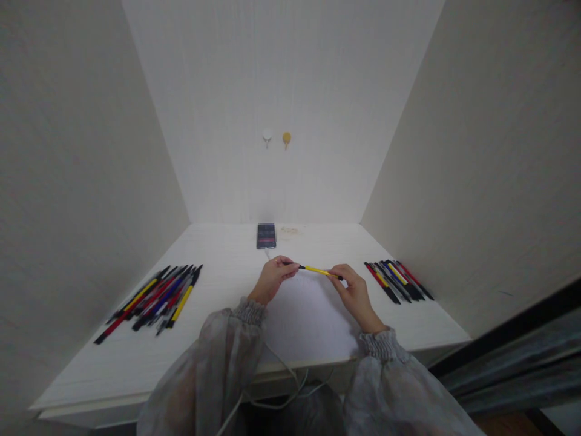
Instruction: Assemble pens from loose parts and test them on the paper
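A yellow pen [318, 271] with black ends is held level above the white desk [227, 254], over a white sheet of paper [308, 315]. My left hand [275, 280] pinches its left black end with closed fingers. My right hand [354, 292] pinches the right black end, fingers also closed. Both wrists are in grey translucent sleeves.
Several pens in black, red, yellow and blue lie in a pile [157, 295] at the left. A smaller row of pens [397, 280] lies at the right. A small dark device [265, 235] with a cable stands at the back. Two hooks [276, 138] are on the wall.
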Available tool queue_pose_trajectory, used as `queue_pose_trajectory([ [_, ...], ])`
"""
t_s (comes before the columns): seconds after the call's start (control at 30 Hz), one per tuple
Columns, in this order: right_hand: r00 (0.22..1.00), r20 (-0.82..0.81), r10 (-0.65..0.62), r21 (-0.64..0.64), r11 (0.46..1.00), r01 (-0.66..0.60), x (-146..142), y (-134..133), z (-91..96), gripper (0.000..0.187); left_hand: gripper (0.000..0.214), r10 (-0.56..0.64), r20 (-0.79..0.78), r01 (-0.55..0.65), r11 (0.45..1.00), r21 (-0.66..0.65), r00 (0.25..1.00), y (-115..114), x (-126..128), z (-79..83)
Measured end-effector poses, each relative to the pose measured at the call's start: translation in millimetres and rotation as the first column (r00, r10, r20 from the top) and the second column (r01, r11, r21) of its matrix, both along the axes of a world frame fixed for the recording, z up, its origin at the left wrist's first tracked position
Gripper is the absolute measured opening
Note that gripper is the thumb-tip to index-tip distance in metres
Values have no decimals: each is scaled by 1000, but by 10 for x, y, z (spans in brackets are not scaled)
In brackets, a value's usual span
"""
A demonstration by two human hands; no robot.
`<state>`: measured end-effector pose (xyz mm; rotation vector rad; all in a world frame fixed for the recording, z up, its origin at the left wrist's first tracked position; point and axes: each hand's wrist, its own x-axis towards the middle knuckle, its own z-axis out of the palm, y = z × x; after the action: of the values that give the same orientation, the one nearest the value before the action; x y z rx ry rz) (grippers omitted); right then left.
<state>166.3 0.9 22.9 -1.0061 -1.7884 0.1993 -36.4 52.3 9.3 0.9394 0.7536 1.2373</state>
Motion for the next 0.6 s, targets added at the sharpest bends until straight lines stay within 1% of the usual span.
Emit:
queue_pose_trajectory([
  [0.4,998,39,42,6,999,-42,12,11,-39,13,26,25,41,-24,1000,-20,999,6,10,28],
  [0.6,1000,22,18,22,1000,-18,-29,-12,-23,12,27,10,36,-10,1000,-19,999,15,12,22],
])
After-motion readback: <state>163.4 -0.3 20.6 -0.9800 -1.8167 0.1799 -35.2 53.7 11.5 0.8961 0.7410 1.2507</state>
